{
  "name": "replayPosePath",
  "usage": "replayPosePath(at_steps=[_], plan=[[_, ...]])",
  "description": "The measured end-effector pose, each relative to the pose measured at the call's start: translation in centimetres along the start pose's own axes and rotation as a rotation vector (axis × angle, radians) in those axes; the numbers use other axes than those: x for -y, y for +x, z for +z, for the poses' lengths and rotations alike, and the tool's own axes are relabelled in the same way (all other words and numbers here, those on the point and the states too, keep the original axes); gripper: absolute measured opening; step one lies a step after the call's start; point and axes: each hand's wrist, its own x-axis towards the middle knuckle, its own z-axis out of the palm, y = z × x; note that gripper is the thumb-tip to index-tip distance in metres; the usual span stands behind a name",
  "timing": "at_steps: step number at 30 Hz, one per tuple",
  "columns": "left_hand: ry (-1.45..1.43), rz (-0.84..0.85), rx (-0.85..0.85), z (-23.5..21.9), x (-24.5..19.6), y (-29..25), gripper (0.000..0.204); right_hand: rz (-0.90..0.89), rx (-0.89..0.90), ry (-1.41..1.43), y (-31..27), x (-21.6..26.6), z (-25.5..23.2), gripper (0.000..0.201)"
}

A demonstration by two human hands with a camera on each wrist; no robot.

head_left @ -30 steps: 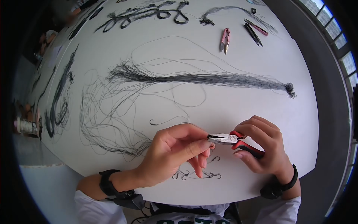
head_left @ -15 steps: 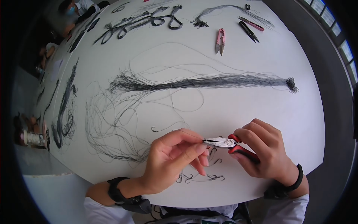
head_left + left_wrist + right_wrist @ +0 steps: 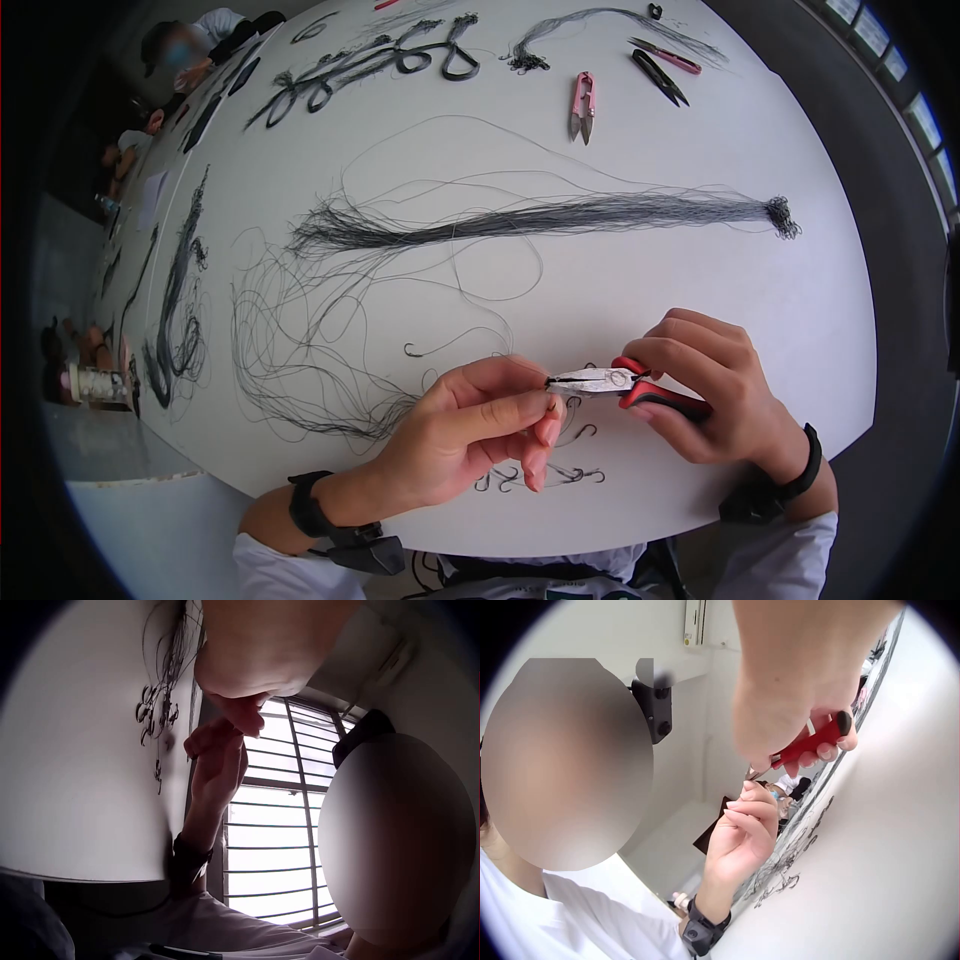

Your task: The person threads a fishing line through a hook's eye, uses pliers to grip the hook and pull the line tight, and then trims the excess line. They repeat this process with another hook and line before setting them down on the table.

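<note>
In the head view my right hand (image 3: 715,385) grips the red-and-black handles of small pliers (image 3: 600,380), their silver nose pointing left. My left hand (image 3: 455,435) pinches thin fishing line between thumb and forefinger, right at the pliers' tips. A small dark bit shows at that tip, mostly hidden by the fingers. From the left fingertips a line loops back to a fish hook (image 3: 411,351) on the table. Several more hooks (image 3: 575,474) lie beneath the hands. The right wrist view shows the red handle (image 3: 810,748) inside the curled right fingers.
Across the white table (image 3: 680,290) stretches a long bundle of dark line (image 3: 560,215), hooks clustered at its right end. Loose line (image 3: 300,340) tangles to the left. Farther back lie pink snips (image 3: 583,105), black snips (image 3: 660,78) and coiled bundles (image 3: 370,75). Another person sits far left.
The head view has shifted a little, so the table's things appear moved. Both hands keep their hold on line and pliers, and the left hand has turned slightly at the pliers' tip.
</note>
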Motion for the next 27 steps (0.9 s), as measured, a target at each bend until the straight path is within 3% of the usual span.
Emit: replayPosePath(at_steps=[3,10,12,16,18,27], plan=[[-0.124,-0.087,0.127,-0.39,0.05,0.19,0.016,-0.067,-0.021,-0.055,0.04,-0.09,-0.03,0.028],[-0.086,-0.114,0.124,0.32,-0.18,0.12,0.011,-0.132,-0.081,0.017,0.06,-0.05,0.33,0.03],[-0.202,-0.133,0.269,-0.09,0.07,0.2,0.015,-0.123,-0.083,0.046,-0.01,-0.05,0.49,0.03],[-0.128,-0.086,0.236,0.06,0.08,0.08,0.014,-0.108,-0.075,0.013,0.09,-0.2,0.42,0.031],[0.086,0.034,0.11,0.27,0.11,0.05,0.014,-0.106,-0.085,-0.048,0.17,-0.09,0.34,0.031],[0.084,0.01,0.117,-0.08,0.19,0.14,0.013,-0.13,-0.076,-0.177,0.27,0.04,-0.07,0.031]])
